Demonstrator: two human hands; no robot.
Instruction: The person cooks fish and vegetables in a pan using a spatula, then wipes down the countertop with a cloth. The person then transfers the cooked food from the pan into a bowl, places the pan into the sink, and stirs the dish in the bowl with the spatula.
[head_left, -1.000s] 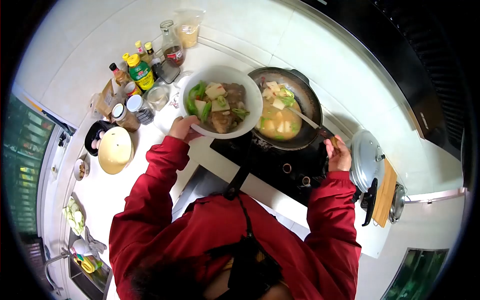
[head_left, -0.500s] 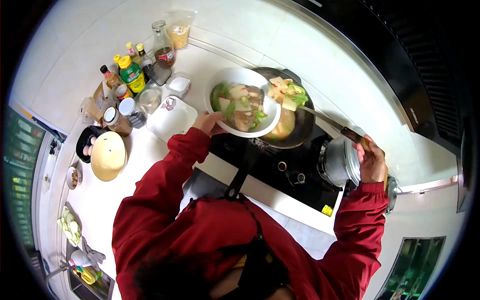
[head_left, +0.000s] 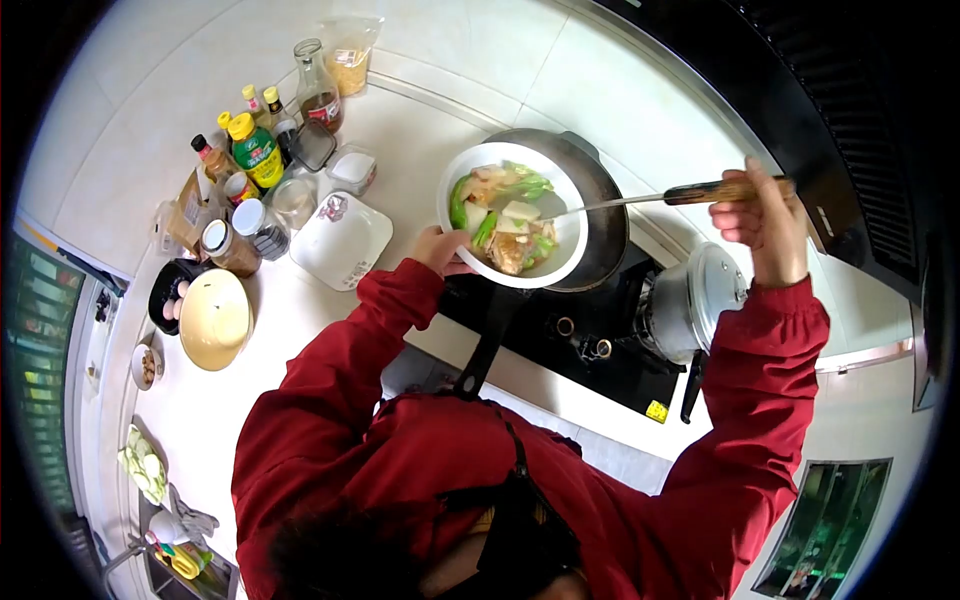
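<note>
One white bowl (head_left: 572, 235) is gripped at eight o'clock by the left hand (head_left: 440, 248), one wood-handled utensil (head_left: 695, 192) by the right hand (head_left: 768, 222).

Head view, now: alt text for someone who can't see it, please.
The left hand holds a white bowl of food over a wok, while the right hand holds a brown-handled utensil that reaches into the bowl. A silver pot stands to the right; bottles line the counter.
</note>
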